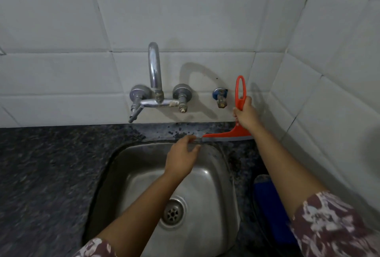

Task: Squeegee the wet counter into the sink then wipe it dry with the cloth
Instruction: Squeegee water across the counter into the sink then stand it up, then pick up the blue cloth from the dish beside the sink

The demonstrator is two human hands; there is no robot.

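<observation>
Granite counter [51,164] behind sink [213,166]: orange squeegee [228,135] is sitting blade-down at sink's 1 o'clock; right hand [244,115] is gripping its loop handle, best hold; left hand [181,160] is pinching blade tip. Likely light, stiff plastic, soft rubber edge. Blue cloth [265,199] is lying at 3 o'clock.

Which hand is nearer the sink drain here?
Left. The left hand is over the far edge of the sink, just beyond the drain. The right hand grips the squeegee handle farther back, by the wall.
</observation>
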